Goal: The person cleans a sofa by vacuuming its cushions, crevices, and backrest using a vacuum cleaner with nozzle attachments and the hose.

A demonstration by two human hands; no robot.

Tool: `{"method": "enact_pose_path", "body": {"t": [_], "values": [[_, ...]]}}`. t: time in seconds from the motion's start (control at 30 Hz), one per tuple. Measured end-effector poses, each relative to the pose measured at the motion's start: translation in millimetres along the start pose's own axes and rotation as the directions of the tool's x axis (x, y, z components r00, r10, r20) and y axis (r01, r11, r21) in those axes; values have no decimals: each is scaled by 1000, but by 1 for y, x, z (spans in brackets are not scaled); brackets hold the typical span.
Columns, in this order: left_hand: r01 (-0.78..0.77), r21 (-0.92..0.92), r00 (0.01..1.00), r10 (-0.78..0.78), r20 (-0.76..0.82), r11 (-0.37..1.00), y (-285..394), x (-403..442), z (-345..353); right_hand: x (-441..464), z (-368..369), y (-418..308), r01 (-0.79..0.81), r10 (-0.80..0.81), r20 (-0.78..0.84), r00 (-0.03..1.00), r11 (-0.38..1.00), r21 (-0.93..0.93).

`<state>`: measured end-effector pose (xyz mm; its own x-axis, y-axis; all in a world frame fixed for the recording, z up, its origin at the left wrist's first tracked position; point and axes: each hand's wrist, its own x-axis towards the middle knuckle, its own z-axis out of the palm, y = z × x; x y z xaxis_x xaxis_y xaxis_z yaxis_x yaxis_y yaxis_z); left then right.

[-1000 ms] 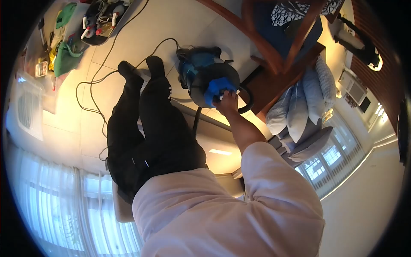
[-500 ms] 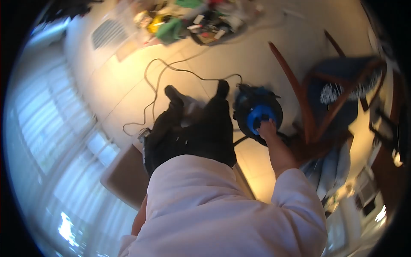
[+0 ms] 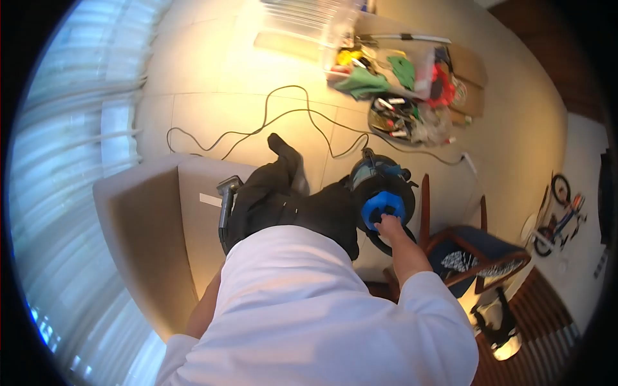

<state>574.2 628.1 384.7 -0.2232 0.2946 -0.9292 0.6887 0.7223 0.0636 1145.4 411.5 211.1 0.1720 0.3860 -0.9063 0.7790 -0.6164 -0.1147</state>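
My right hand (image 3: 388,226) grips the dark handle on top of a round vacuum cleaner (image 3: 385,204). The vacuum cleaner has a black body and a blue lid, and it is beside my right leg. My left hand is hidden by my body; only the left forearm (image 3: 206,301) shows. At my left thigh is a grey floor nozzle with a tube (image 3: 228,193), its lower end out of sight. I cannot see whether my left hand holds that tube.
A beige sofa (image 3: 145,222) is on the left by the curtains. A black cord (image 3: 277,116) loops over the floor ahead. Beyond are a plastic bin (image 3: 421,71) and a tub of small items (image 3: 394,119). A wooden chair (image 3: 479,254) and a bicycle (image 3: 566,209) are to the right.
My view has swung, bringing more of the sofa, the bins and a bicycle into sight. One foot no longer shows. My right hand still grips the vacuum cleaner.
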Motion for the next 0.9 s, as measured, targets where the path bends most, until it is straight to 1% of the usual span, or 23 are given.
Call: {"method": "enact_pose_path", "body": {"t": [0.07, 0.13, 0.23, 0.3, 0.33, 0.37, 0.4, 0.43, 0.47, 0.5, 0.53, 0.57, 0.63, 0.67, 0.7, 0.77, 0.83, 0.87, 0.9], "values": [[18, -97, 1000, -18, 0, 995, -11, 15, -18, 5, -24, -22, 26, -26, -6, 1000, 998, -51], [40, -197, 999, -43, -11, 980, -20, 30, -36, 27, -45, -52, 54, -53, 8, 999, 984, -172], [116, -321, 991, -132, -30, 940, -22, 34, -60, 73, -65, -82, 19, -11, 32, 999, 967, -254], [187, -381, 976, -217, -37, 906, -8, 11, -63, 99, -88, -101, 44, -42, 14, 999, 975, -219], [220, -413, 967, -253, -26, 884, -3, 4, -69, 107, -97, -119, 57, -54, 21, 998, 970, -235], [233, -431, 963, -268, -22, 872, -6, 3, -67, 120, -108, -136, 82, -79, 23, 997, 974, -212], [249, -495, 958, -286, 2, 832, -18, 3, -65, 133, -118, -153, 112, -110, 20, 994, 976, -189], [264, -555, 954, -299, 29, 789, -29, 1, -58, 139, -128, -168, 126, -123, 26, 992, 970, -210], [261, -577, 952, -306, 20, 774, -38, 1, -50, 149, -135, -187, 101, -93, 43, 995, 962, -253], [319, -576, 937, -342, 72, 753, -46, 20, -45, 170, -137, -207, 62, -45, 63, 997, 953, -296], [370, -568, 919, -380, 107, 735, -59, 23, -43, 170, -141, -213, 65, -49, 72, 996, 967, -248], [384, -512, 915, -393, 96, 769, -68, 30, -38, 176, -144, -218, 86, -69, 78, 995, 964, -252], [312, -492, 938, -345, 23, 813, -51, 18, -41, 175, -142, -218, 64, -70, -16, 997, 970, -236], [229, -581, 966, -257, 36, 781, -72, 29, -30, 170, -143, -227, 3, -9, -31, 999, 980, -198], [226, -595, 966, -255, 36, 772, -66, 25, -32, 169, -138, -232, 11, -19, -36, 999, 977, -211], [54, -396, 960, -156, -231, 917, -37, 24, -32, 160, -139, -240, -19, 4, -110, 994, 991, -135], [7, -458, 942, -160, -295, 889, 16, 10, -55, 148, -166, -267, 9, -11, 33, 999, 999, 37], [-20, -494, 924, -173, -342, 869, 43, 1, -70, 200, -143, -229, 38, -53, 63, 997, 976, 214], [-40, -535, 915, -185, -359, 844, 62, -4, -80, 232, -130, -210, 52, -95, 93, 991, 921, 386]]}}
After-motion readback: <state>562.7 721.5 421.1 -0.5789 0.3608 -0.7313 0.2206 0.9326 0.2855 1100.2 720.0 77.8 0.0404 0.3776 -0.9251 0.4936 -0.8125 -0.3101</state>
